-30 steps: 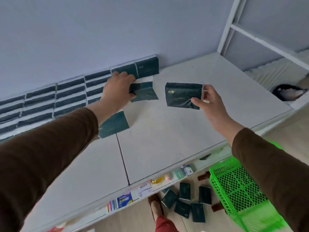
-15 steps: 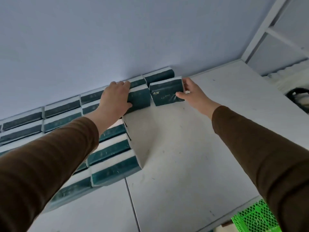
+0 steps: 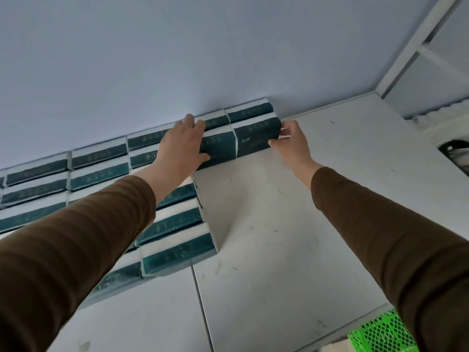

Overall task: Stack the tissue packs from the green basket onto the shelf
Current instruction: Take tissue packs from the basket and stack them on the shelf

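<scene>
White shelf [image 3: 279, 237], dark green tissue packs [image 3: 175, 222] stacked along wall

Dark green tissue packs [image 3: 165, 222] with white tops, stacked in tight rows on white shelf [image 3: 291, 224] against rear wall, two end packs [image 3: 238, 142] side by side at row's right end, corner of green basket [image 3: 375, 334] below shelf edge.

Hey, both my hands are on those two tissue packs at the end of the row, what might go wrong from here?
The right-hand pack sits at the open end of the row, held only by your right hand; it may tip rightward once released. The left hand grips the neighbouring pack, so pulling back could drag it forward out of line.
</scene>
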A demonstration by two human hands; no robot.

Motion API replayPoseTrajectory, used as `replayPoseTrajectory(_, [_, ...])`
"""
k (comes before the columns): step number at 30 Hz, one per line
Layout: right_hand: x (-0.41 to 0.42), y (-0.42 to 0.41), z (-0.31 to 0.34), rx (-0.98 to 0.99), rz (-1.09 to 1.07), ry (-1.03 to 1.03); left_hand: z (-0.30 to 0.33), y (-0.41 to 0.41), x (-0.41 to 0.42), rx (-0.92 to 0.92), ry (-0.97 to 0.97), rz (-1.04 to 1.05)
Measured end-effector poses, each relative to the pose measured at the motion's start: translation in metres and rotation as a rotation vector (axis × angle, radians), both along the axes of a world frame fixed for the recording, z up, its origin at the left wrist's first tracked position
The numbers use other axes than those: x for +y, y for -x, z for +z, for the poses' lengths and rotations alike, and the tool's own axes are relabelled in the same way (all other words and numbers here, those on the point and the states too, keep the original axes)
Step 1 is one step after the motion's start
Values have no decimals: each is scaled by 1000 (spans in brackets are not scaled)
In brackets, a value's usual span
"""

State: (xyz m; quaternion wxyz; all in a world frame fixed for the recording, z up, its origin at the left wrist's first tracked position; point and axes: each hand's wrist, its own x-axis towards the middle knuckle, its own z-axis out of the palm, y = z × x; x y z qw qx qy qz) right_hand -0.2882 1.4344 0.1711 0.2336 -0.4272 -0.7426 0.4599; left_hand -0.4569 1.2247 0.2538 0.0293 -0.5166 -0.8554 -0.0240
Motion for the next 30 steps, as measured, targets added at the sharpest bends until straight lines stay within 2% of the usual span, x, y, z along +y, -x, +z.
replayPoseTrajectory(7, [-43, -60, 26, -111, 78, -246, 20, -51, -30, 33, -81, -40])
replayPoseTrajectory(14, [-127, -186, 46, -182, 122, -417, 18, -161, -79, 3, -149, -113])
replayPoseTrajectory(22, [-198, -359, 37, -262, 54, -417, -10, -313, -122, -94, -166, -232])
replayPoseTrajectory(30, [-174, -508, 28, -314, -103, -314, -29, -434, -91, -140, -177, -392])
